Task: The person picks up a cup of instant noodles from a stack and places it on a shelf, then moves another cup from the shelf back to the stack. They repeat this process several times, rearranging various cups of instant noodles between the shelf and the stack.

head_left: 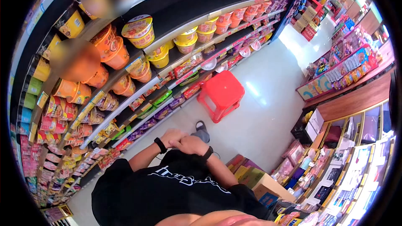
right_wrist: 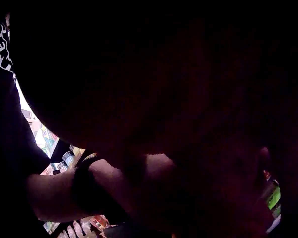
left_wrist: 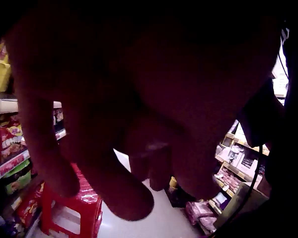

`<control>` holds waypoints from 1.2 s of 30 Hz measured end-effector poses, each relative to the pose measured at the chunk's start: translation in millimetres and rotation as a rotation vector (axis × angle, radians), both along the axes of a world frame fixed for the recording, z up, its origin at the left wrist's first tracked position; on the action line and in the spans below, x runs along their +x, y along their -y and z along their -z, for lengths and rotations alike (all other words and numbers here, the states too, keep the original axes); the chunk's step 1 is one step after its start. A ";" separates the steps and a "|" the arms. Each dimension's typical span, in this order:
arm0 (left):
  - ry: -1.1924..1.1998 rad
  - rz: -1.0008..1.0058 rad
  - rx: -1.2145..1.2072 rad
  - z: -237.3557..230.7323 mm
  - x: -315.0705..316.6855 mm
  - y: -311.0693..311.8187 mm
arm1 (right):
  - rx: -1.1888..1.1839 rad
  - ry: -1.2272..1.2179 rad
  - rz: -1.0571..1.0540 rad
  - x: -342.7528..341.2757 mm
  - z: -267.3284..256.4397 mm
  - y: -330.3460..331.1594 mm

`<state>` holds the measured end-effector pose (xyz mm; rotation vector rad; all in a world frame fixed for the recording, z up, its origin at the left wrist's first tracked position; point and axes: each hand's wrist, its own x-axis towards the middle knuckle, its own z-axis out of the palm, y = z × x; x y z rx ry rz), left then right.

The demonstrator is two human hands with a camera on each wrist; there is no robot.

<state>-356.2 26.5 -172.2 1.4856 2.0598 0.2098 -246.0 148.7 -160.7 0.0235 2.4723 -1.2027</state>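
Observation:
Both hands meet in front of the person's black shirt. My left hand lies on the left, and its fingers hang loosely downward, dark in the left wrist view. My right hand overlaps it from the right, thumb toward the left hand. No item shows in either hand. In the right wrist view the right hand is mostly lost in shadow, with the left forearm behind it. A red plastic stool stands on the floor ahead of the hands.
Shelves on the left hold cup noodles, orange noodle tubs and bagged snacks. Cardboard boxes stand close on the right, beside shelves of packaged goods. The pale floor runs between; a snack display stands farther off.

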 end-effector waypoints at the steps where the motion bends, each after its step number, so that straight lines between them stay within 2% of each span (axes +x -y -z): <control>1: 0.008 0.001 0.012 2.6 -3.5 -12.3 | 0.012 0.008 0.001 -3.2 -3.8 -11.1; 4: 0.063 -0.173 0.290 1.3 -10.2 -49.1 | 0.124 -0.099 0.109 -14.6 -22.7 -46.9; 5: 0.067 -0.192 0.301 -0.8 -13.4 -63.3 | 0.134 -0.095 0.090 -19.0 -25.6 -59.4; 7: 0.083 -0.181 0.388 -4.7 -23.3 -90.8 | 0.233 -0.203 0.189 -27.2 -21.4 -81.5; 9: 0.101 -0.233 0.401 -5.1 -36.7 -120.6 | 0.265 -0.158 0.187 -37.4 -17.3 -101.4; 11: 0.123 -0.306 0.420 1.2 -45.1 -136.8 | 0.190 -0.249 0.236 -56.2 -31.0 -124.7; 13: 0.143 -0.360 0.518 1.2 -52.1 -146.3 | 0.192 -0.216 0.198 -67.7 -33.1 -134.5; 15: 0.169 -0.403 0.428 10.6 -56.9 -153.2 | 0.171 -0.178 0.275 -76.7 -31.7 -140.4; 17: 0.210 -0.411 0.476 31.5 -58.7 -155.8 | 0.160 -0.101 0.236 -84.9 -32.1 -144.5; 21: 0.235 -0.440 0.444 24.4 -62.5 -146.2 | 0.189 0.054 0.107 -101.6 -31.5 -151.5; 23: 0.334 -0.424 0.493 29.5 -65.4 -137.9 | 0.138 0.019 0.052 -108.2 -34.5 -152.1; 24: 0.315 -0.443 0.408 20.3 -65.7 -135.0 | 0.099 -0.019 0.023 -113.5 -36.0 -151.5; 27: 0.227 -0.553 0.413 40.4 -53.9 -130.5 | 0.039 -0.171 -0.048 -122.4 -25.0 -149.9; 28: 0.266 -0.578 0.347 10.9 -55.0 -127.0 | 0.099 -0.099 -0.112 -125.5 -24.4 -151.2; 32: 0.205 -0.649 0.438 24.0 -31.6 -125.6 | 0.089 -0.158 -0.254 -130.0 -20.1 -157.6; 35: 0.220 -0.802 0.325 12.6 -11.7 -132.2 | 0.174 -0.199 -0.399 -134.3 -6.8 -160.8; 36: 0.243 -0.896 0.433 16.0 -3.3 -132.9 | 0.158 -0.180 -0.428 -134.8 -17.4 -159.4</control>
